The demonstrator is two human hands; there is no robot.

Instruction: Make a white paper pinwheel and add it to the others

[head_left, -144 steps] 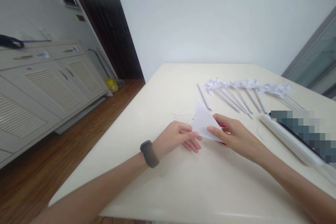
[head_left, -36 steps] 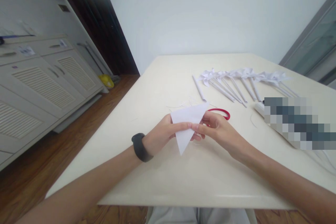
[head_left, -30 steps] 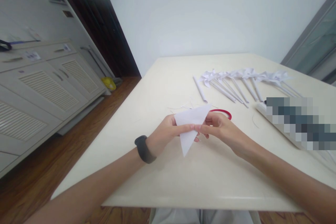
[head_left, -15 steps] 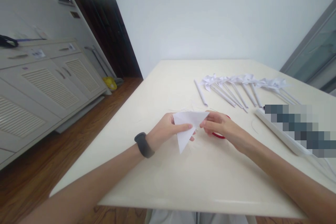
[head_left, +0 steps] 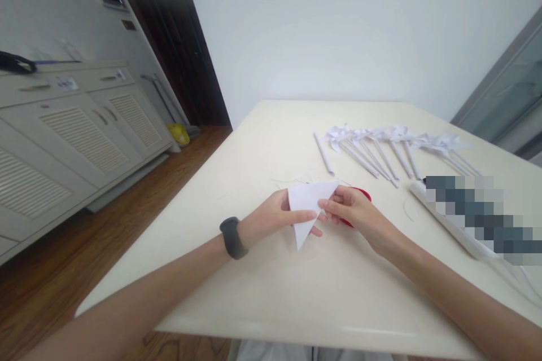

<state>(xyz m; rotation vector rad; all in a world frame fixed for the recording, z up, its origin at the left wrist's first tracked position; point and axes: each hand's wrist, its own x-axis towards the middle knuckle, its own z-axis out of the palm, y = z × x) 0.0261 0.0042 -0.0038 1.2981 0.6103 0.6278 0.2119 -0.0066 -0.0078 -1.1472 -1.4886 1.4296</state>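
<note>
Both my hands hold a white paper folded into a triangle just above the cream table. My left hand, with a dark band on its wrist, pinches the paper's left side with thumb and forefinger. My right hand pinches the right side, fingertips close to the left thumb. The triangle's long point hangs down toward the table. Red-handled scissors lie on the table right behind my right hand, mostly hidden by it.
A row of several white paper pinwheels on paper sticks lies at the back right, with one loose paper stick to their left. A long white roll and a blurred patch lie at the right. Thin paper scraps sit beyond my hands.
The paper lay flat under my hands at first; I lifted it with its point hanging down. Over the last second my hands shifted only slightly, fingertips closing on the fold.
</note>
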